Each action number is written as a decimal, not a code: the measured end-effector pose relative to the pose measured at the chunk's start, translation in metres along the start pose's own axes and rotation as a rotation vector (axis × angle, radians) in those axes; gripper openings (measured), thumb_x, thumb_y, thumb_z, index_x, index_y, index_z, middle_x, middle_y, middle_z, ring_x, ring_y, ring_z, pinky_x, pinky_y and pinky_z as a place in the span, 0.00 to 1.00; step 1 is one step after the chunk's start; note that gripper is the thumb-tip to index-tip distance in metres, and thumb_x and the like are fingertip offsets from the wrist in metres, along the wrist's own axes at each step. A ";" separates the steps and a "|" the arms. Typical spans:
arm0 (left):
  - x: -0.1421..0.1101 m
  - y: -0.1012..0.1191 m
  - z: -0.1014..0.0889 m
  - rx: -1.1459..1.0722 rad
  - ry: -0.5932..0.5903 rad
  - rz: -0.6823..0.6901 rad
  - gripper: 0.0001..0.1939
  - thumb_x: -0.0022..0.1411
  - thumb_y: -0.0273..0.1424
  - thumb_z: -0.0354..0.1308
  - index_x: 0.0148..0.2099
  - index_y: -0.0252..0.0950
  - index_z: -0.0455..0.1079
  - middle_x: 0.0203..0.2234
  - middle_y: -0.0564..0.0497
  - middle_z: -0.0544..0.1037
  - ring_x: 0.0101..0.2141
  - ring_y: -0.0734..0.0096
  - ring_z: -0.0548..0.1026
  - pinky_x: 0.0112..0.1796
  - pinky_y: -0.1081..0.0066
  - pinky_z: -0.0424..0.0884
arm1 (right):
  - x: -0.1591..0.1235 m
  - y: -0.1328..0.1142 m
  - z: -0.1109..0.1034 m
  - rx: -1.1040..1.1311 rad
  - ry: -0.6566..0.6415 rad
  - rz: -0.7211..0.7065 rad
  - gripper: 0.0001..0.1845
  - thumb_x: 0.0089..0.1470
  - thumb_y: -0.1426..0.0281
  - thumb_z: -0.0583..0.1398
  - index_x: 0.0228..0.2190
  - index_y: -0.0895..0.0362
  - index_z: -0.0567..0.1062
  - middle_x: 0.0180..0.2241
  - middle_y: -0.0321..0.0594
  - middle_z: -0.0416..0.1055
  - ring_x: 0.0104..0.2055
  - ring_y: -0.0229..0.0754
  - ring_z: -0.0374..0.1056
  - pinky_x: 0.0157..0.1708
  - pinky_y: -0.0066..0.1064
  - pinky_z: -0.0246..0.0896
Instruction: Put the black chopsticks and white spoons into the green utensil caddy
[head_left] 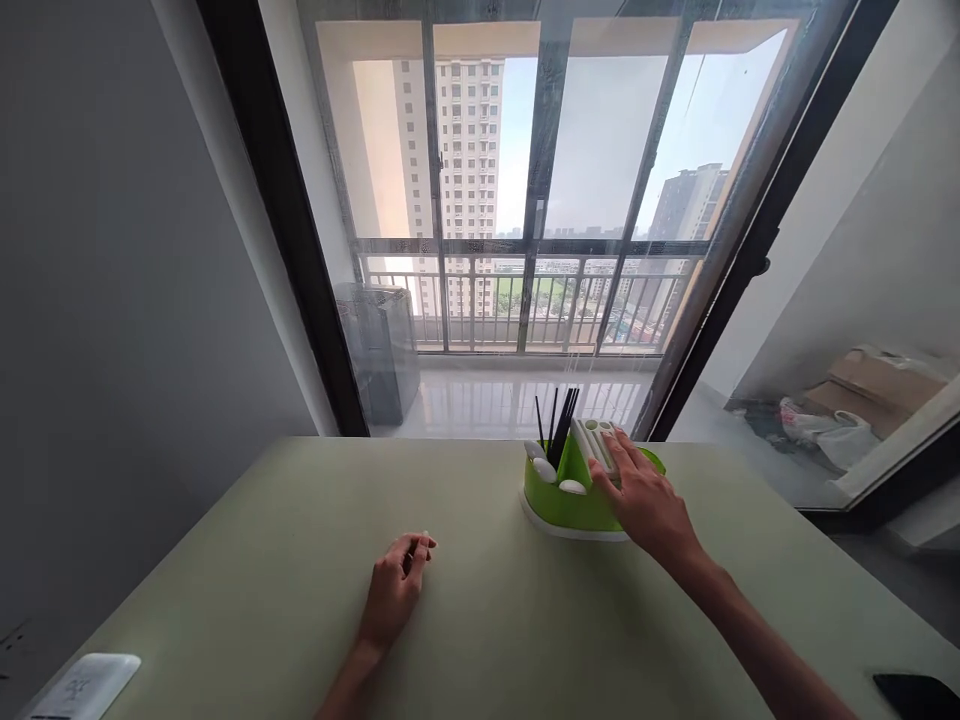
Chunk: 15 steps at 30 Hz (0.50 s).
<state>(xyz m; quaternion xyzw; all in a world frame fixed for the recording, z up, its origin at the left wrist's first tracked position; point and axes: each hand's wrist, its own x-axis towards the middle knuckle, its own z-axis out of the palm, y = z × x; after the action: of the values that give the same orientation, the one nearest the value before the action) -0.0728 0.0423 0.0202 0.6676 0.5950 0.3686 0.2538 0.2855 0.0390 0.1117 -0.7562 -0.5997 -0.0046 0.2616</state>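
A green utensil holder [561, 508] with a white base stands toward the far edge of the table. White spoons [545, 470] and black chopsticks [564, 430] stick out of its left part. On its right is a raised white slotted top [591, 440]. My right hand [649, 500] rests on this top from the right, fingers stretched and thumb apart; it hides part of the holder. Left of the holder, my left hand [396, 580] is closed over the table, thumb and fingers pinched together. A small pale bit shows at its fingertips, too small to name.
The pale green table [480, 640] ends at a large glass door. A white device [86, 685] lies at the near left, a dark flat object [915, 697] at the near right. Beyond the glass are a grey covered box [382, 350] and a cardboard box [874, 385].
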 end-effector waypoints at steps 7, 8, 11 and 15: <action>-0.001 0.001 0.000 0.049 -0.032 0.044 0.23 0.69 0.50 0.46 0.38 0.42 0.77 0.32 0.49 0.81 0.36 0.60 0.79 0.44 0.64 0.73 | 0.020 0.044 -0.001 0.011 0.039 0.047 0.38 0.65 0.47 0.43 0.67 0.54 0.63 0.71 0.41 0.54 0.69 0.54 0.57 0.62 0.51 0.61; -0.001 0.002 0.000 0.056 -0.032 0.052 0.23 0.69 0.50 0.46 0.38 0.42 0.76 0.32 0.49 0.81 0.36 0.60 0.79 0.45 0.64 0.73 | 0.024 0.053 -0.001 0.014 0.041 0.057 0.38 0.65 0.47 0.43 0.67 0.54 0.63 0.71 0.41 0.54 0.69 0.54 0.57 0.62 0.50 0.61; 0.000 0.002 0.000 0.071 -0.038 0.075 0.22 0.69 0.49 0.47 0.38 0.42 0.77 0.31 0.49 0.81 0.36 0.60 0.79 0.44 0.63 0.74 | 0.034 0.081 -0.002 0.035 0.025 0.084 0.39 0.65 0.46 0.43 0.68 0.52 0.61 0.72 0.40 0.53 0.68 0.55 0.57 0.60 0.49 0.62; 0.000 0.002 0.001 0.093 -0.047 0.089 0.21 0.69 0.48 0.47 0.38 0.42 0.77 0.32 0.48 0.81 0.38 0.60 0.79 0.43 0.62 0.74 | 0.047 0.121 -0.003 0.062 0.017 0.074 0.41 0.65 0.45 0.43 0.68 0.55 0.60 0.72 0.43 0.51 0.69 0.56 0.56 0.63 0.47 0.58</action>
<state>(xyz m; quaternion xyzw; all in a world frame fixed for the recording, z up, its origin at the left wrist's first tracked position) -0.0706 0.0419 0.0212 0.7129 0.5751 0.3356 0.2198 0.4100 0.0628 0.0825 -0.7693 -0.5690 0.0171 0.2902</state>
